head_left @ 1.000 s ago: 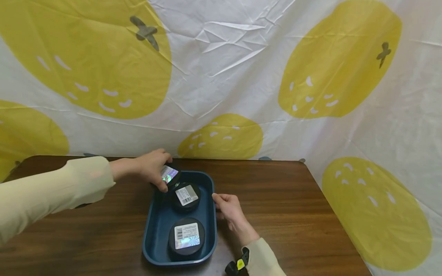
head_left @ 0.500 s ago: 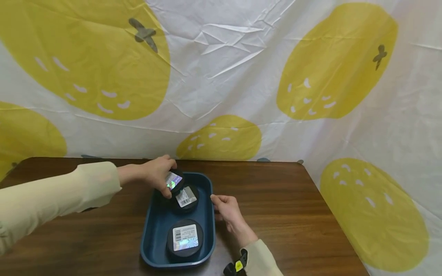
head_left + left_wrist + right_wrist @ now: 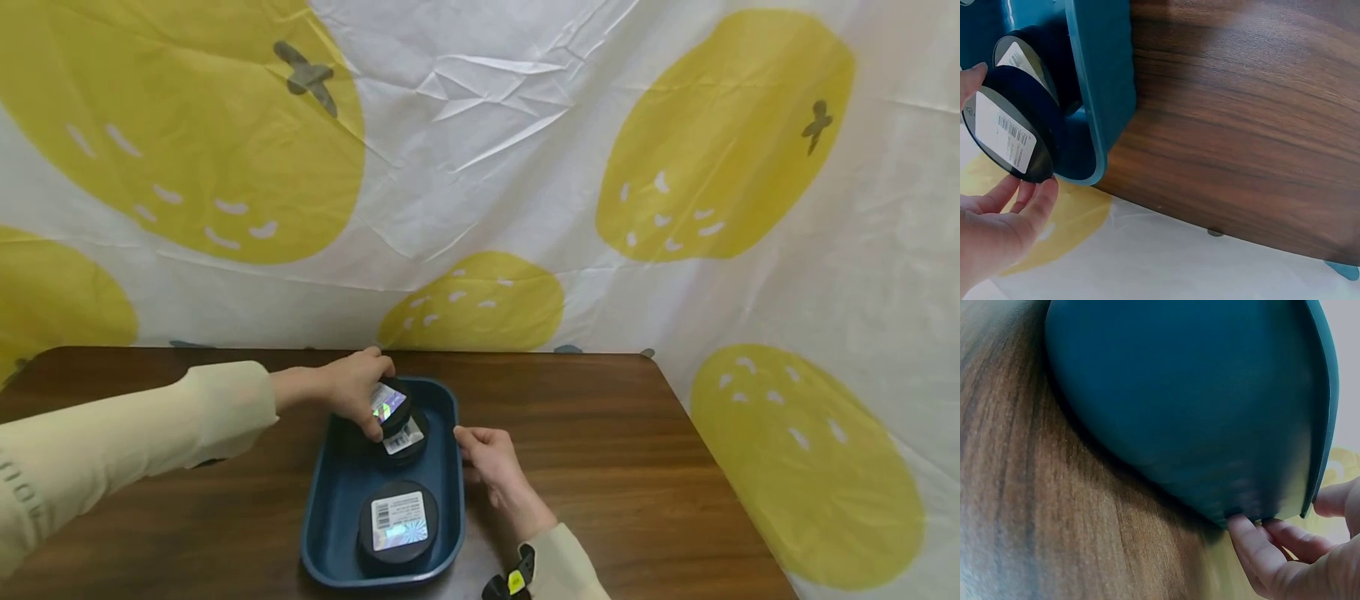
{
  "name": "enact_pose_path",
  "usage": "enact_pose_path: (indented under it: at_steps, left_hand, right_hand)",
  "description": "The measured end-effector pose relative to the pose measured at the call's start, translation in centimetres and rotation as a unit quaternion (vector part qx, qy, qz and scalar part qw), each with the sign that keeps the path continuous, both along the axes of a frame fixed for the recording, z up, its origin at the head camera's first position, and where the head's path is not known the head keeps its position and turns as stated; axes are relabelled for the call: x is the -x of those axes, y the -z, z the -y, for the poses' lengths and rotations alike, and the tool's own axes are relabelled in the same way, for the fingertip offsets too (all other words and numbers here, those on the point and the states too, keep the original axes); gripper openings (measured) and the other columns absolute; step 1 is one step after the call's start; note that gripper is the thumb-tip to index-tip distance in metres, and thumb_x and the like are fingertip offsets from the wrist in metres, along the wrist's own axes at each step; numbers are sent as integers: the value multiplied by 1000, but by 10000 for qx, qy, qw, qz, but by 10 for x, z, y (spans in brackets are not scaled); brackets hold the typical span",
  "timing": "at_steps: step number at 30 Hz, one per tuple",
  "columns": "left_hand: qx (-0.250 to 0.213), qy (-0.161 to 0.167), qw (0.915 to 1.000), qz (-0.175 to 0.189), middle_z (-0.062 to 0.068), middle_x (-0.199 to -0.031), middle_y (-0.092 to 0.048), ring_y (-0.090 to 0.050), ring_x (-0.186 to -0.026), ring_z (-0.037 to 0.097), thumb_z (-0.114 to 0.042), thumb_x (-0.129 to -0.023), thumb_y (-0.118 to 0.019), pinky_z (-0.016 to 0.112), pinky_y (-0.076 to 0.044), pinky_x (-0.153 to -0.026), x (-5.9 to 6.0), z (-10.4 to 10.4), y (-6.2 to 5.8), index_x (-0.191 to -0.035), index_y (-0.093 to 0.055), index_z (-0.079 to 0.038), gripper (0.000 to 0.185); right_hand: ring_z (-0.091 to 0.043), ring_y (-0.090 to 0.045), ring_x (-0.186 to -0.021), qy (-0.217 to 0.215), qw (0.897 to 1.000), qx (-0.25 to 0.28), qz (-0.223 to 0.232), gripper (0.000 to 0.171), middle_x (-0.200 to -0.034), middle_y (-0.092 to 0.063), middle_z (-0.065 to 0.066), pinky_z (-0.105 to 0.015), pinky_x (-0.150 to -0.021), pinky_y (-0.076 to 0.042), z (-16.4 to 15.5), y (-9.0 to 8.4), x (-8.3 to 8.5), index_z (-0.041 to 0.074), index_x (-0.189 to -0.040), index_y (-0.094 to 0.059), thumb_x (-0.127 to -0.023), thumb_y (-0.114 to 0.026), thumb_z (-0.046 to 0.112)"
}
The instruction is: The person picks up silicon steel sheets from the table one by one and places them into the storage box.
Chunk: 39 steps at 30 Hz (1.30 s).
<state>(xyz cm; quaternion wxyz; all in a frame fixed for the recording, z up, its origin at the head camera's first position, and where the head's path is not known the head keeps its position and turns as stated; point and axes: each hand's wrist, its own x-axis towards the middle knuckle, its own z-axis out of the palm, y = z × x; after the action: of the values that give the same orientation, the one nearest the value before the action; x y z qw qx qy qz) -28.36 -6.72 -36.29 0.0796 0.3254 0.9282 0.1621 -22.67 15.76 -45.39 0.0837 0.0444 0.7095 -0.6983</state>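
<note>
Even, bright, diffuse lighting is noted; glare is seen on the dark wooden tabletop; the right-wrist view is blurred close-up.

Fruit-print backdrop, wooden table
</note>
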Motion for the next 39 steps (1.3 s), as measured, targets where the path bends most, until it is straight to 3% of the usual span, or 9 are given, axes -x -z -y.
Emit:
enact_pose_path:
  at_steps: [6, 15, 26, 39]
  left_hand:
    - [-27, 80, 9999, -95, 13, -94, -49, -49, -82, 23, -27, -50, -88, 32, -47, -72, -3, -2, 7, -104, -55, 6, 71]
    - [90, 87, 9999, 50, 12, -96, -49, -49, -82, 22, -28, -50, -88, 30, -47, -70, -1, -10, 18, -107, -55, 6, 74]
    - [201, -1, 9998, 50, 13, -98, -49, -49, -81, 20, -29, -52, -88, 30, -48, -70, 1, -14, 21, -109, -55, 6, 75]
    - [-45, -54, 10000, 25, 15, -101, -49, -49, -84, 22, -28, -52, -89, 31, -48, -73, 1, -17, 22, -114, -55, 8, 79]
  right_hand:
    - [-15, -66, -68, -19, 10000, 16, -29, 32, -86, -69, -22, -32, -64, -57, 1, 2, -3, -16, -101, -63, -94, -55, 14]
    - [-18, -67, -74, -70, 9999, -31, -66, 32, -90, -68, -24, -35, -66, -57, 3, 2, -4, -15, -106, -62, -94, -55, 14]
    - [-19, -67, -74, -94, 9999, -38, -59, 33, -91, -68, -26, -39, -67, -57, 5, 1, -4, -16, -106, -62, -95, -54, 14]
    - [-18, -67, -74, -83, 9999, -19, -88, 34, -91, -67, -27, -37, -66, -57, 1, -2, -3, -17, -107, -61, -95, -53, 14]
